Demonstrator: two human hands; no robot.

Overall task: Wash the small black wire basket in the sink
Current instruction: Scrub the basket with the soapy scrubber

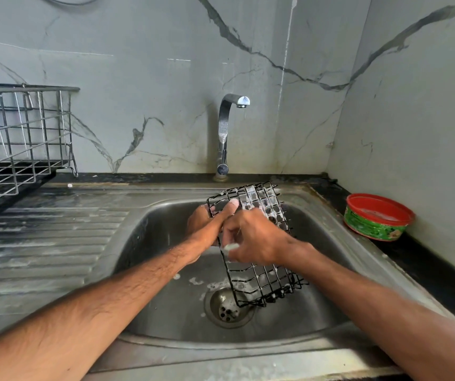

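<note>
The small black wire basket (268, 281) hangs tilted over the steel sink (165, 270), soap film filling several of its upper meshes. My left hand (207, 220) grips its upper left edge, thumb lying over the wires. My right hand (256, 237) is curled against the basket's middle and pinches a small pale soapy scrubber (230, 246). The basket's lower corner sits just above the drain (227, 307). Foam flecks lie around the drain.
A chrome tap (227, 133) stands behind the sink with no water running. A steel dish rack (20, 144) sits on the wet drainboard at left. A green tub with a red rim (377, 217) rests on the black counter at right.
</note>
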